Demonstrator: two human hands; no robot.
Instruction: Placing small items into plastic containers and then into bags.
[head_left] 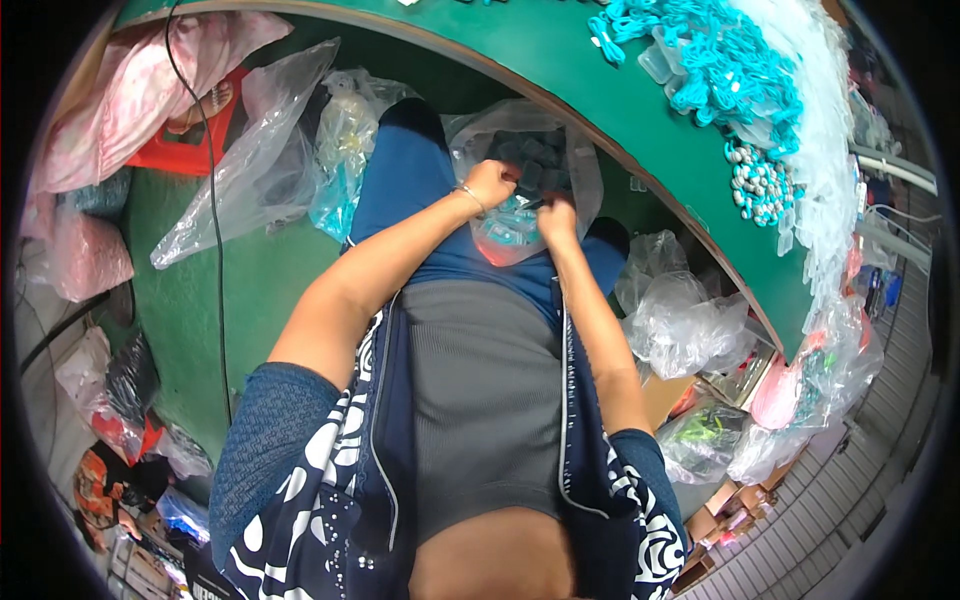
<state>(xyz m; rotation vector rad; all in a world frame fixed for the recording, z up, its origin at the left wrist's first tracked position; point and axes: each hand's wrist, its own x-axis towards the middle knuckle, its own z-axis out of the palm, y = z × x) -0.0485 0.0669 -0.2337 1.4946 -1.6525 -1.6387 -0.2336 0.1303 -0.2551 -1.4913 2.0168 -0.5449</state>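
A clear plastic bag (588, 190) rests in my lap, its mouth under the table's edge. Inside it lie several small dark blocky pieces (540, 150), with clear and teal small packets (515, 222) nearer my body. My left hand (492, 183), a bracelet on its wrist, is at the bag's left side with curled fingers closed beside the dark pieces. At the right side, my right hand (557, 217) is closed too, its fingers bent inward toward the left hand. What either hand pinches is too small and partly hidden to make out.
The green table (560, 60) curves ahead, bearing teal cords (735, 75), silver-and-teal small parts (762, 183) and a heap of clear plastic pieces (825, 150). Clear bags (690, 320) stand right; another plastic bag (255, 160) and a red stool (195, 130) are left. A black cable (217, 250) hangs left.
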